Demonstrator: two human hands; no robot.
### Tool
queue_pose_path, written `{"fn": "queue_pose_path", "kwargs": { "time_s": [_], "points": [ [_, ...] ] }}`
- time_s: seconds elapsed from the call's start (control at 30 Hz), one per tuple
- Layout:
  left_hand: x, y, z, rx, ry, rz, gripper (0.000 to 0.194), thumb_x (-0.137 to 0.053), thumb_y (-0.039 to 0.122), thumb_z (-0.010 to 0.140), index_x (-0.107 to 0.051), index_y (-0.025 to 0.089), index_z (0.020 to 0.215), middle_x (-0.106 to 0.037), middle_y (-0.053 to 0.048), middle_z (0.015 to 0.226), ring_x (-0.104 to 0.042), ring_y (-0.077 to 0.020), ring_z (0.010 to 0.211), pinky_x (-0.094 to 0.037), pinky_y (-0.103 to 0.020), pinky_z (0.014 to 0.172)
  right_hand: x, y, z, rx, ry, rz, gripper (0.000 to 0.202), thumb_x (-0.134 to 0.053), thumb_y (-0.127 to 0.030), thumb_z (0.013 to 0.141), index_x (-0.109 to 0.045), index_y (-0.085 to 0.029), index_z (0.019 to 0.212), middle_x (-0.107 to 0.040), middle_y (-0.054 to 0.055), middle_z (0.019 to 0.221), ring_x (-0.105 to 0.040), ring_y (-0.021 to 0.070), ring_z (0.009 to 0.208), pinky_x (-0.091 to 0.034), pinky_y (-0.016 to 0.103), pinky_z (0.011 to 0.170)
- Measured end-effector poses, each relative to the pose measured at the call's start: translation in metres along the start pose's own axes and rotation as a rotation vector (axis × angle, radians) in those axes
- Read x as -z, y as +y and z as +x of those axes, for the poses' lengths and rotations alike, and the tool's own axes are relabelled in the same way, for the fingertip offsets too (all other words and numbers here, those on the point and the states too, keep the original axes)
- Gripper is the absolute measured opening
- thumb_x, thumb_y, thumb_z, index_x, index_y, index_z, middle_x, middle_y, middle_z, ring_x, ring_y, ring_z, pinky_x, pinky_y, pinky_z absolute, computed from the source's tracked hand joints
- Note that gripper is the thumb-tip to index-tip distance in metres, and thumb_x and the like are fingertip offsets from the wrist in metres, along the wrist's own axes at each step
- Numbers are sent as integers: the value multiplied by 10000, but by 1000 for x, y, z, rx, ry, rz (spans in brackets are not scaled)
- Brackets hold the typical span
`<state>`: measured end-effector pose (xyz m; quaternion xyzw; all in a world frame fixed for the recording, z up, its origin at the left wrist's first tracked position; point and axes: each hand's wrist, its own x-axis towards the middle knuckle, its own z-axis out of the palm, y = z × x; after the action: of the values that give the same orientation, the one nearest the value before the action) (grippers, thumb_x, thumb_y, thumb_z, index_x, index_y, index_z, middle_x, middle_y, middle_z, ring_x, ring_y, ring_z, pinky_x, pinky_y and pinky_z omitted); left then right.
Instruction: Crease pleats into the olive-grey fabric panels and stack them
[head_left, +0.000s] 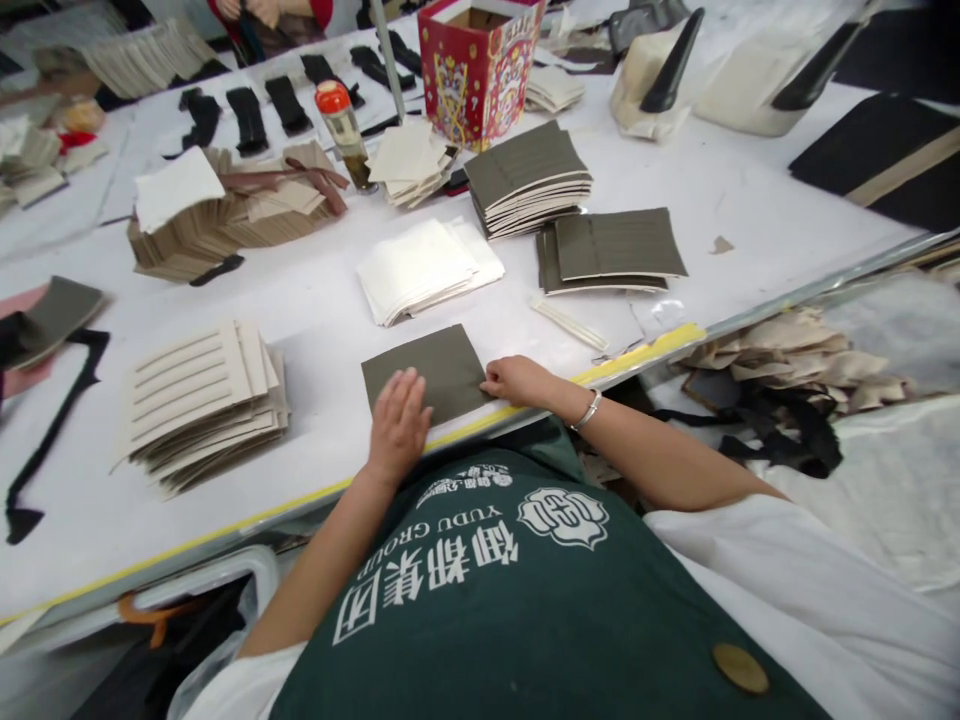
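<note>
A dark olive-grey panel (442, 365) lies flat at the table's front edge. My left hand (401, 420) rests on its near left part, fingers stretched out and flat. At the panel's right edge, my right hand (517, 382) has its fingers pinched together on the corner. Just behind the panel lies a stack of white sheets (424, 262). To the left stands a pile of cream slotted panels (195, 390). Beyond my right hand are two stacks of olive panels, a nearer one (619, 245) and a farther one (529, 165).
A red patterned box (476, 75) and a jar with a red-orange lid (341, 125) stand farther back. A long row of brown pieces (202, 235) sits at the back left. Yellow tape (652, 350) runs along the table edge. Another person's hands (259, 10) show at the top.
</note>
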<state>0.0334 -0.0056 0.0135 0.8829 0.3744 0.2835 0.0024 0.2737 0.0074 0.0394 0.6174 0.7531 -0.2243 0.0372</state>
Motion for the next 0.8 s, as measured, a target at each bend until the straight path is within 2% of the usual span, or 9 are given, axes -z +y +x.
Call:
{"fn": "queue_pose_path", "kwargs": {
  "time_s": [0.07,0.13,0.23,0.33,0.43,0.57,0.67,0.73,0.8],
  "points": [
    [-17,21,10,-119,-157,-102,499,-459,253,861,-329,148,1331,-450,-161,1320,-373,-247,1260,-363,-432,1012,2,0,0,8,5,21,262,-478,-354,828,-646,-156,795,-677,83,800,-596,172,746,-326,233,579],
    [-32,35,16,-165,-301,-148,484,-441,296,868,-369,127,1316,-475,-171,1299,-415,-257,1228,-385,-434,997,5,2,-1,16,8,66,252,-484,-334,821,-650,-147,790,-680,91,799,-602,173,755,-347,227,588],
    [-41,39,18,-188,-397,-140,470,-437,345,869,-436,115,1279,-475,-174,1302,-419,-279,1222,-375,-457,1004,10,9,1,25,-110,278,246,-485,-315,823,-637,-134,756,-677,72,733,-599,137,646,-376,204,554],
    [-38,33,16,-211,-405,-127,460,-435,362,871,-467,114,1258,-475,-168,1305,-417,-278,1223,-372,-447,1010,14,18,10,-5,-274,613,283,-445,-320,856,-597,-124,720,-665,47,692,-539,77,478,-376,180,466],
    [-34,30,15,-208,-394,-126,426,-438,346,874,-494,124,1233,-490,-161,1290,-422,-271,1216,-378,-439,1003,16,22,24,-54,-253,765,288,-464,-314,856,-560,-121,665,-653,34,669,-468,41,396,-349,168,406],
    [-34,33,22,-194,-337,-131,316,-431,278,881,-564,151,1136,-553,-129,1215,-469,-250,1150,-413,-417,948,18,21,38,-35,-191,732,270,-550,-300,803,-537,-125,598,-614,7,574,-432,30,360,-334,160,384],
    [-38,37,33,-106,-281,-157,224,-431,262,886,-625,179,959,-635,-82,1036,-540,-214,981,-450,-382,842,17,20,40,-13,-183,674,220,-577,-273,765,-548,-130,600,-600,-9,539,-462,43,374,-341,159,394],
    [-43,40,40,-53,-266,-188,210,-442,273,883,-625,184,831,-646,-64,917,-548,-188,872,-454,-356,792,17,20,39,1,-160,622,186,-576,-260,746,-567,-133,611,-601,-11,529,-490,56,391,-354,163,414],
    [-47,41,46,-18,-252,-196,211,-460,286,876,-599,185,753,-630,-62,883,-538,-179,835,-450,-344,779,17,20,37,25,-136,562,164,-561,-252,734,-589,-134,623,-595,-11,507,-514,71,408,-367,168,439]
  ]
}}
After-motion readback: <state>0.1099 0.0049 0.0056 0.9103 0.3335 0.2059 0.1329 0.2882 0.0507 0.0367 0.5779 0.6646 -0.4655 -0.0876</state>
